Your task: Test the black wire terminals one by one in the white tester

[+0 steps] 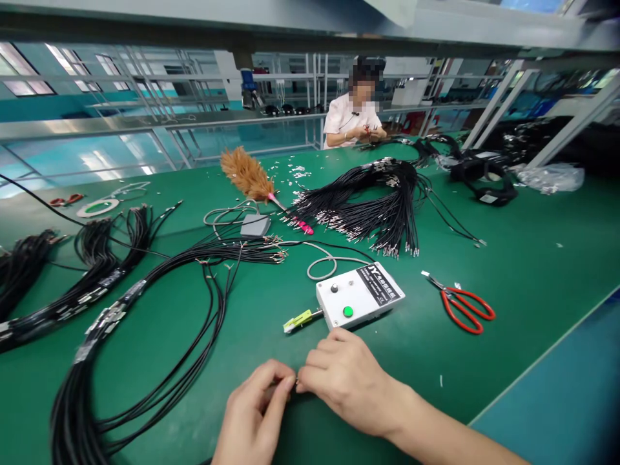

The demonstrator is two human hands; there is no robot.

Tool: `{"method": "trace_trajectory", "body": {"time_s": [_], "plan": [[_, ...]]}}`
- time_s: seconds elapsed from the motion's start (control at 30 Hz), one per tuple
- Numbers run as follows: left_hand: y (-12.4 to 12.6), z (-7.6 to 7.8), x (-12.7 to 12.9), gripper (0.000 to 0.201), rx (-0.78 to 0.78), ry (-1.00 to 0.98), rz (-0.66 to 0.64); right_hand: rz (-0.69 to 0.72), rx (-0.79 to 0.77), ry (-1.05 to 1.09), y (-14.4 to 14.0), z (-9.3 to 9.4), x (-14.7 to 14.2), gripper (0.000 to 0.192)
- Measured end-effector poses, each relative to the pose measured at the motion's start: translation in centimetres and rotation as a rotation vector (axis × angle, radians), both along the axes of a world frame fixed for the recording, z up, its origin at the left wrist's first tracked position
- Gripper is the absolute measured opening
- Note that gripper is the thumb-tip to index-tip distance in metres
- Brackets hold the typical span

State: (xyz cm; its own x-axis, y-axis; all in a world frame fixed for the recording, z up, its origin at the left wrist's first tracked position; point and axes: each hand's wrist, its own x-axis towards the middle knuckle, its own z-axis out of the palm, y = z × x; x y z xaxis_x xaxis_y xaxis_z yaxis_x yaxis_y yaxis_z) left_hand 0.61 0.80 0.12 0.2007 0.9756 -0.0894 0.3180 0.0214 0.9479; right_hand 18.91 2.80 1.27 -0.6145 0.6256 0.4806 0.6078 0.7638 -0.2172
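Note:
At the near edge of the green table, my left hand [256, 410] and my right hand [346, 381] meet with fingertips pinched together. Between them shows a tiny wire end [297, 381]; most of it is hidden by the fingers. Just beyond my right hand lies a white control box [356, 298] with a green button, a black knob and a yellow-green clip head [298, 321] sticking out to the left. Left of my hands curves a bundle of black cables [80, 403], its stripped ends [276, 248] fanned out behind the box. Red-handled pliers [467, 310] lie to the right.
Another black cable bundle [368, 200] lies beyond the box, near a brown duster [247, 174] and a grey block [255, 225]. More cables [29, 265] and a tape roll [98, 207] are at left. A co-worker [356, 116] sits opposite. A shelf [310, 32] overhangs the table.

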Motion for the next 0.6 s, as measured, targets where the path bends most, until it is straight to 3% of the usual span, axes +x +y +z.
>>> {"method": "trace_trajectory", "body": {"time_s": [0.1,0.27,0.6], "plan": [[0.2,0.0,-0.2,0.022,0.138,0.085,-0.004,0.026,0.089,-0.055,1.1,-0.2,0.5,0.034],[2.0,0.3,-0.3,0.027,-0.071,-0.022,0.152,-0.202,0.081,-0.173,3.4,0.0,1.0,0.009],[5.5,0.1,-0.6,0.033,-0.122,-0.104,0.207,-0.218,0.054,-0.385,5.8,-0.6,-0.4,0.006]]}}
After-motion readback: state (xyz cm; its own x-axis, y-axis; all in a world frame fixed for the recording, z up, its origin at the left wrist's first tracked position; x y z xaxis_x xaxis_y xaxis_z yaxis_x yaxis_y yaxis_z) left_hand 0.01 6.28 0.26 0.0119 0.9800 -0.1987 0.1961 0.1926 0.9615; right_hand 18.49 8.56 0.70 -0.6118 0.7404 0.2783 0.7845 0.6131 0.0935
